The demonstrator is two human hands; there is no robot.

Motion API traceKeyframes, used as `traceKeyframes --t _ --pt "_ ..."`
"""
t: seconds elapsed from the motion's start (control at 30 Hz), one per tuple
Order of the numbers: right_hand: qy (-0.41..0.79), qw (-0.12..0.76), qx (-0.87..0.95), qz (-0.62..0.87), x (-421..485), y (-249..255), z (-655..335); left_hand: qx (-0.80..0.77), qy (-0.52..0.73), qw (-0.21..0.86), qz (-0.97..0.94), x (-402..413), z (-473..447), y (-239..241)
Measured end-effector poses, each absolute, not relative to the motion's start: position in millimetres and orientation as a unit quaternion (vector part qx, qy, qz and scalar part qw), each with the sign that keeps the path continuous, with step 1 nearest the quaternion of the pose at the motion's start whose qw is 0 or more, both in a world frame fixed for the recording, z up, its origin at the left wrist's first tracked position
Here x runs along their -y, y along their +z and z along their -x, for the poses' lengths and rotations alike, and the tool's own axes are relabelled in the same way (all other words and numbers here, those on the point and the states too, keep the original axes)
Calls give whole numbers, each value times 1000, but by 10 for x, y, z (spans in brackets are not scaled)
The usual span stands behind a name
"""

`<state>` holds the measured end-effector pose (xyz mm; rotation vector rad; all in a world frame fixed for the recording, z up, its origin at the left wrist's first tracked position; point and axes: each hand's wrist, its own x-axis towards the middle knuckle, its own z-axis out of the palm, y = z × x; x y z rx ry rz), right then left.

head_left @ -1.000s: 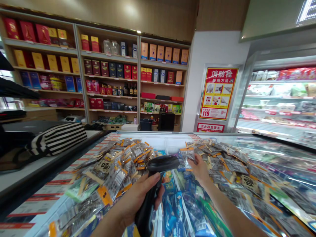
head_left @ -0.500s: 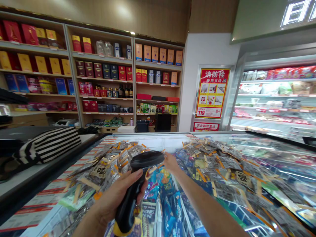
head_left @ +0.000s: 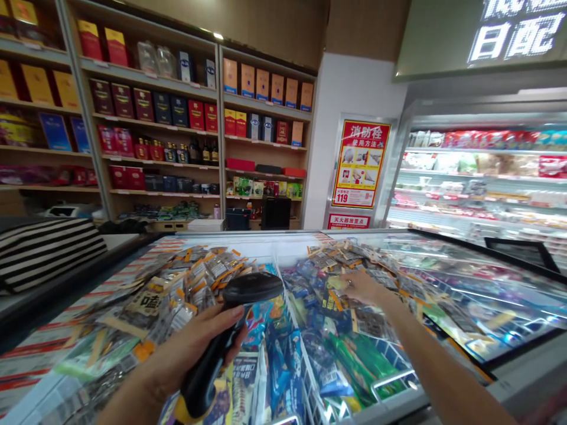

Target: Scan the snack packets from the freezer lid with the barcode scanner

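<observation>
My left hand (head_left: 217, 333) is wrapped round the handle of a black handheld barcode scanner (head_left: 252, 288) with yellow trim at its base. The scanner's head points forward and right, above bags in the chest freezer. My right hand (head_left: 365, 289) reaches over the right-hand heap of small snack packets (head_left: 372, 323) with orange edges. Its fingers look drawn together and angled down at the heap; whatever they hold is hidden. Another heap of such snack packets (head_left: 146, 301) lies left of the scanner.
A white wire divider (head_left: 295, 324) splits the freezer's bags. Green bags (head_left: 365, 366) lie beneath my right forearm. A black-framed glass lid (head_left: 500, 319) covers the right side. At left is a striped bag (head_left: 51, 251). Shelves of boxes (head_left: 162, 109) and a lit refrigerated display (head_left: 482, 177) stand behind.
My view has turned right. My right hand has moved from beside the scanner's head to over the right-hand packets. My left hand still grips the scanner.
</observation>
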<state>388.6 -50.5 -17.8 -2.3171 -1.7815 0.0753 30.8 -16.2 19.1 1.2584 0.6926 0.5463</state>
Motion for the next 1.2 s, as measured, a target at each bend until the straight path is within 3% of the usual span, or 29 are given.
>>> traceKeyframes --t 0.13,0.43,0.57,0.67,0.73,0.87,1.03,1.2 --pt "56 94 596 795 611 -296 -4130 -325 239 718 -568 158 -337 183" --pt "114 262 563 776 374 -436 -3946 -329 257 704 -575 221 -374 232" --pt "124 440 467 757 216 -484 -3768 -332 250 709 -570 202 -382 211" --pt "175 603 394 671 116 -501 -3623 -343 250 704 -570 177 -388 175" --pt "224 664 370 611 90 -489 -3548 -347 249 702 -570 167 -391 158" --pt "273 687 350 576 122 -450 -3489 -330 233 714 -572 166 -389 150" --pt "184 619 386 659 155 -492 -3561 -310 242 701 -595 190 -397 154" --pt "169 694 283 640 120 -568 -3658 -308 234 687 -616 247 -447 148"
